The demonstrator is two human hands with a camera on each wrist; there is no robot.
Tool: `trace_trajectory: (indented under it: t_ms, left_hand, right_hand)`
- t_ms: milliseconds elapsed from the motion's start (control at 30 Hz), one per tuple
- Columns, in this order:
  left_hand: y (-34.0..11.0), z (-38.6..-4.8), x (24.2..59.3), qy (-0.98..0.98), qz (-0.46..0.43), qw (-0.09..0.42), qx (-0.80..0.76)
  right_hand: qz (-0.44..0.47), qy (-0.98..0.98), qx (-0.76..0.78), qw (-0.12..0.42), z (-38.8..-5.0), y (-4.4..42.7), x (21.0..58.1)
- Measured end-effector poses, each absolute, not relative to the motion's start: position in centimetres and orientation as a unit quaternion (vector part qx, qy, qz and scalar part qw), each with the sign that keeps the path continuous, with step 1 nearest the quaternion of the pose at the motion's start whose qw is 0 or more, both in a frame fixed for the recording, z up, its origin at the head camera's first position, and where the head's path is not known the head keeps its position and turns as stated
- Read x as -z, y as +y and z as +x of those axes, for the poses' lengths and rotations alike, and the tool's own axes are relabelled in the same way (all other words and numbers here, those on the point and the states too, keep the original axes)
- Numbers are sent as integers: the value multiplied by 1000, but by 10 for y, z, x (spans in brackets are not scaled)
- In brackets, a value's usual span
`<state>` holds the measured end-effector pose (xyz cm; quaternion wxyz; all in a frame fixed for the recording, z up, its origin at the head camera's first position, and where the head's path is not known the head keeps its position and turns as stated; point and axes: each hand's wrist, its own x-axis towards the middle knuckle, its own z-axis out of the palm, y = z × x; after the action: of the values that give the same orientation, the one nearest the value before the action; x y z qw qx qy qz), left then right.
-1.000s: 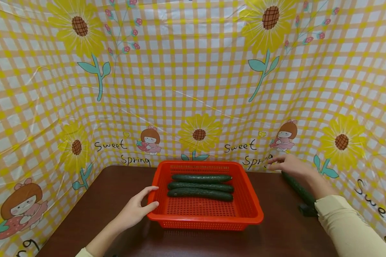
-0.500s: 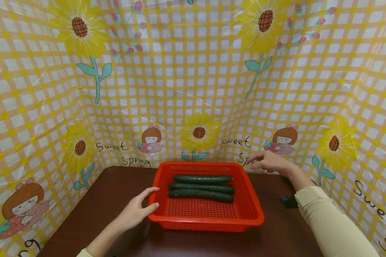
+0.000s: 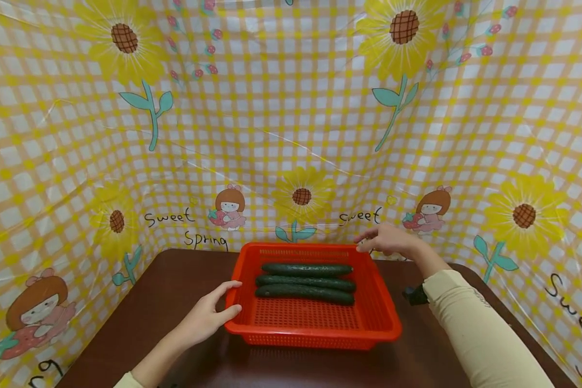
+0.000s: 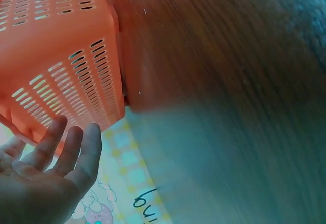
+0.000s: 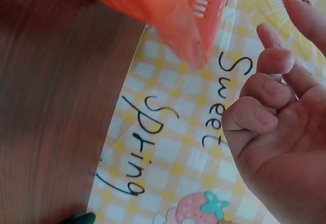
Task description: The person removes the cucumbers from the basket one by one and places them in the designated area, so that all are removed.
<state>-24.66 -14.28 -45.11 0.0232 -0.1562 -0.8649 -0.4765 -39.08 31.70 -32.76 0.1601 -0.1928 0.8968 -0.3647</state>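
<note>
Three dark green cucumbers lie side by side, crosswise, in the red plastic basket. My left hand is at the basket's left rim, thumb and forefinger touching it. In the left wrist view, the hand's fingers are spread, slightly bent, beside the slotted wall of the basket. My right hand hovers at the far right corner of the basket, holding nothing. The right wrist view shows that hand with several fingers loosely curled, near the basket's corner.
On the brown table, right of the basket, a dark object lies partly behind my right sleeve. A checked cloth with sunflowers and lettering rises behind the table and on both sides.
My right hand has moved left, from above the cucumber at the table's right side to the basket's far right corner. My left hand has stayed at the left rim, and the three cucumbers lie as before.
</note>
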Motion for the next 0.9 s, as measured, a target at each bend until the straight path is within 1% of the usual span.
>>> trace_trajectory:
  t_ms: [100,300,467,700,900]
  left_hand:
    - [-144,-247,451,-865,-153,33,477]
    - [-144,-248,452,-861,-169,22,479]
    - [-147,-249,450,-863,-169,23,476]
    - [-155,-252,441,-863,-186,10,470]
    - [-163,-256,434,-866,-178,-5,468]
  right_hand:
    - [-207,898,359,149,-393,307,326]
    - [-192,896,362,168,-397,294,330]
    - [-201,902,347,160,-402,281,336]
    - [-186,889,372,192,-402,263,342]
    - [-188,883,375,210,-400,249,348]
